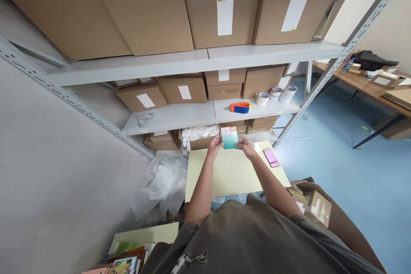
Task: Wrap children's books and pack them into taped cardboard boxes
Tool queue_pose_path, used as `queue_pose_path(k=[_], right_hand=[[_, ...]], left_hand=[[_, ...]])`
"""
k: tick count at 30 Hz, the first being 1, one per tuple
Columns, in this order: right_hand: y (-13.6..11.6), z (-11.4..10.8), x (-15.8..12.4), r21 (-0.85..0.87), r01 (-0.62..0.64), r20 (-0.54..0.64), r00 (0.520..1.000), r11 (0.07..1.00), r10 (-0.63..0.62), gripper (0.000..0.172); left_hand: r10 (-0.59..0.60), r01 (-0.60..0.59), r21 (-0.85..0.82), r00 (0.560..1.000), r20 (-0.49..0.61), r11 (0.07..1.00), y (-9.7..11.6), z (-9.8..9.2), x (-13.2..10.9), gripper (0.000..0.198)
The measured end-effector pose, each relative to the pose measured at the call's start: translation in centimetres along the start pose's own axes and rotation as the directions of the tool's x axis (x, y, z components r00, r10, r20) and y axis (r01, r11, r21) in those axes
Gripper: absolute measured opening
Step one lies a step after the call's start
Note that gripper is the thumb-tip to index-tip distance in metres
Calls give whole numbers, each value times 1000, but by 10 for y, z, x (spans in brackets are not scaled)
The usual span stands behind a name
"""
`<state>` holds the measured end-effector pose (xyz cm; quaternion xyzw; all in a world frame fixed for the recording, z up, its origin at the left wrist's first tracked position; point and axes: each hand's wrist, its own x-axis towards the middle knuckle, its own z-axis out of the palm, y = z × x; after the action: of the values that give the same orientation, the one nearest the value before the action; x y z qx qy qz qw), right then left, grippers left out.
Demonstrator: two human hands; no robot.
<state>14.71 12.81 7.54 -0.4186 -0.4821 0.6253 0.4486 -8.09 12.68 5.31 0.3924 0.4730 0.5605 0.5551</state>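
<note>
A flat, teal-and-white rectangular item (pixel 229 139), like a small box or booklet with a red mark near its top, is held up between my two hands. My left hand (pixel 215 144) grips its left edge. On the right edge, my right hand (pixel 245 145) has its fingers closed on the lower corner. Both hands are above a pale yellow tabletop (pixel 221 175). A phone (pixel 271 158) with a pink screen lies on that tabletop, right of my right hand. The text on the teal item is too small to read.
A grey metal shelf (pixel 180 113) stands ahead with cardboard boxes (pixel 154 17), tape rolls (pixel 262 98) and an orange-and-blue strap (pixel 239 108). White cloth (pixel 201 132) lies on the lower shelf. Plastic wrap (pixel 163 180) is at left, an open carton (pixel 345 205) at right, books (pixel 123 264) lower left.
</note>
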Motion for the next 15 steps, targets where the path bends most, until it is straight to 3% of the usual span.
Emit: queue_pose_path(k=[2, 4, 9, 13, 15], right_hand=[[-2, 3, 1, -13, 54, -26, 998, 998, -54, 64], [-2, 10, 1, -77, 135, -24, 990, 988, -137, 61], [2, 17, -1, -267, 300, 124, 953, 916, -276, 58], [1, -1, 9, -280, 210, -69, 969, 937, -238, 68], [-1, -8, 16, -175, 143, -61, 986, 974, -156, 68]], left_hand=[[64, -57, 103, 995, -72, 993, -1, 10, 1, 64], [104, -97, 159, 994, -40, 983, -1, 22, 0, 59], [115, -120, 116, 992, 52, 986, 5, 40, 0, 72], [38, -40, 10, 992, 118, 999, 16, 26, -2, 89], [-17, 22, -32, 987, 162, 999, 18, 18, -3, 97]])
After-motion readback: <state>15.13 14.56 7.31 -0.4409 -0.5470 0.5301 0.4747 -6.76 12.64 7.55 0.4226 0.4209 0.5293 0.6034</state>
